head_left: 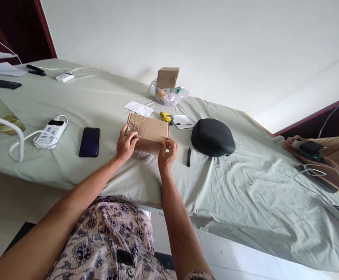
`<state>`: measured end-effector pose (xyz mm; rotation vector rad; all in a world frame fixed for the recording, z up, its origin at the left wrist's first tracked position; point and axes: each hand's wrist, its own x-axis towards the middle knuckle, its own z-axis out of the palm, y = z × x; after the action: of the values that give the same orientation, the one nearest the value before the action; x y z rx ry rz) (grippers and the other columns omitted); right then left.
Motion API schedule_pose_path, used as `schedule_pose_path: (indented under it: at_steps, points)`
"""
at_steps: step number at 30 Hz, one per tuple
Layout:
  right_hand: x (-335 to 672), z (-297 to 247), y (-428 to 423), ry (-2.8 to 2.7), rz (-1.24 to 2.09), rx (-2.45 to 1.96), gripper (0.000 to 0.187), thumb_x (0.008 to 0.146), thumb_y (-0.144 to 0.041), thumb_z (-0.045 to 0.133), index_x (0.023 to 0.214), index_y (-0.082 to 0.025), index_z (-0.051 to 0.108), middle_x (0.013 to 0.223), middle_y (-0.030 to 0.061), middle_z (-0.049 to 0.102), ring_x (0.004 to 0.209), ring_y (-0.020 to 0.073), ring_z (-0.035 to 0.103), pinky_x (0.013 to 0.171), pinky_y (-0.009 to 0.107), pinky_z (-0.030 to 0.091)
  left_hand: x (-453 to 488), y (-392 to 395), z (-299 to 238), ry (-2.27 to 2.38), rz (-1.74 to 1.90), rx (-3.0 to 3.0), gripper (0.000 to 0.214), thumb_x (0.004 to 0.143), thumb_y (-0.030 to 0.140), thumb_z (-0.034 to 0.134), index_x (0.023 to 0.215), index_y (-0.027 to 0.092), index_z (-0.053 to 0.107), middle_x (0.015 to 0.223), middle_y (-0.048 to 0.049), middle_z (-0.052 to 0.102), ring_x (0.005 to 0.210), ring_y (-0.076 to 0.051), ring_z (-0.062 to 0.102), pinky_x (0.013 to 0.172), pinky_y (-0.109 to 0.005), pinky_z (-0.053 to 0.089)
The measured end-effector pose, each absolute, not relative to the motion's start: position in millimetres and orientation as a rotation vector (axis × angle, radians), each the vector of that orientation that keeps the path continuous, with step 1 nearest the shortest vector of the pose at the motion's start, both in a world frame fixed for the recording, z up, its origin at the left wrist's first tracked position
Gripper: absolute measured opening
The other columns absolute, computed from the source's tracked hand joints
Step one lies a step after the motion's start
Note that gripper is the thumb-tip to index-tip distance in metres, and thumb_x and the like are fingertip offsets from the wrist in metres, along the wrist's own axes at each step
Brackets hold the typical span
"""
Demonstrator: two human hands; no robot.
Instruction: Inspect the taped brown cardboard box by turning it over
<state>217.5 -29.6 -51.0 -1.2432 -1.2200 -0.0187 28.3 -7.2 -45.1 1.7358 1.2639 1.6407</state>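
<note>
A small brown cardboard box point(153, 130) rests on the cloth-covered table in front of me, with dark scribbled lines on its left part. At its left front corner my left hand point(125, 144) grips the edge, thumb on the near side. My right hand point(167, 153) pinches the right front edge, fingers bent. Just behind the box lie a yellow tape measure point(166, 117) and a white paper with a pen point(183, 124). A black marker point(188, 157) is to the right of my right hand, beside a black hard case point(213, 137).
A clear plastic basket point(171, 97) holds another cardboard box point(167, 77) near the wall. To the left are a smartphone point(89, 142), a white power bank point(50, 134) with a cable, and a green-lidded bottle point(0, 112). At far right, another person's hands point(297, 146) hold a black device.
</note>
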Motion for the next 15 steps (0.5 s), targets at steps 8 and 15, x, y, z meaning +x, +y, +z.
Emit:
schedule_pose_path:
  at_steps: [8, 15]
  points:
    - [192, -48, -44, -1.462, -0.038, -1.07, 0.023, 0.097, -0.044, 0.052, 0.098, -0.024, 0.064, 0.102, 0.0094, 0.072, 0.095, 0.0234, 0.068, 0.086, 0.042, 0.055, 11, 5, -53, 1.334, 1.631, 1.709, 0.047, 0.094, 0.041, 0.059, 0.138, 0.026, 0.062, 0.161, -0.0113, 0.036, 0.155, -0.036, 0.028, 0.129, -0.055, 0.022]
    - [170, -52, -48, -1.797, -0.02, -0.945, 0.031, 0.103, -0.033, 0.039, 0.116, -0.024, 0.066, 0.122, 0.0119, 0.072, 0.119, 0.0236, 0.068, 0.101, 0.046, 0.055, 23, -10, -50, 1.011, 1.506, 1.779, 0.041, 0.096, 0.05, 0.055, 0.129, 0.029, 0.066, 0.164, -0.0064, 0.035, 0.154, -0.032, 0.031, 0.128, -0.051, 0.026]
